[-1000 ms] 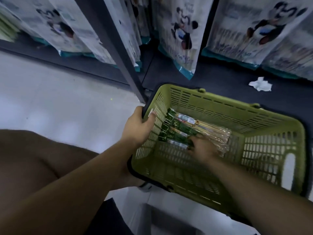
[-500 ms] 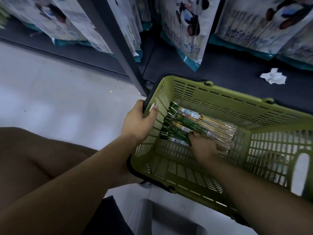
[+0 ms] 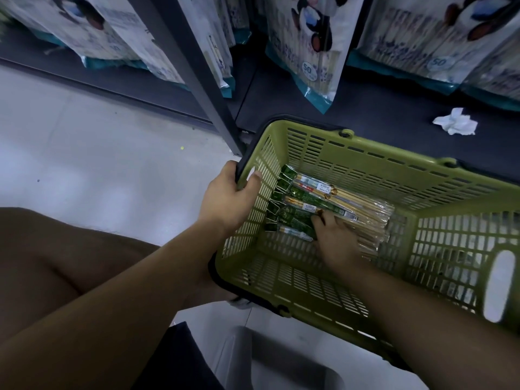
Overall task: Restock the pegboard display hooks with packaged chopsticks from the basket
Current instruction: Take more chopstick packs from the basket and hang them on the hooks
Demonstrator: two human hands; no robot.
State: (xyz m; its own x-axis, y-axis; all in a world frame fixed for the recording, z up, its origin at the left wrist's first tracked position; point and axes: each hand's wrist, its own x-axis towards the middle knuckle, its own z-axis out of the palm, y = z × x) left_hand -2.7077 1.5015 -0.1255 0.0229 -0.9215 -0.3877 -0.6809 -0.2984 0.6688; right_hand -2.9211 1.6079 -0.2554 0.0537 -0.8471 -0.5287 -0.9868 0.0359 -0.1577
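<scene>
While the left hand (image 3: 228, 198) clamps the basket (image 3: 394, 153) at its 9 o'clock end, with the thumb inside the mesh wall and the fingers wrapped over the dark rim, the hold reads as a steadying one. It probably keeps the basket from sliding as stock is drawn out.

The right hand (image 3: 334, 240) is down inside the basket, lying on the chopstick packs (image 3: 323, 198). One fingertip rests on a green sleeve. Blur hides whether fingers and thumb have closed round a pack — cannot tell.

The packs are piled flat on the basket floor. Their green header cards butt against the 9 o'clock wall and their clear ends point toward 3 o'clock. The headers all sit at one end, probably so each hang-hole comes up first.

Counts:
- Basket: 1.
- Hands: 2.
- Packs: at least five headers distinguishable — overlap prevents an exact figure.
- Crumpled white paper (image 3: 454, 125): 1, on the dark shelf base at the basket's 1 o'clock.
- Hanging bags (image 3: 309, 52): at least five at 12 o'clock, cropped.
- Pegboard hooks: none in view.
</scene>
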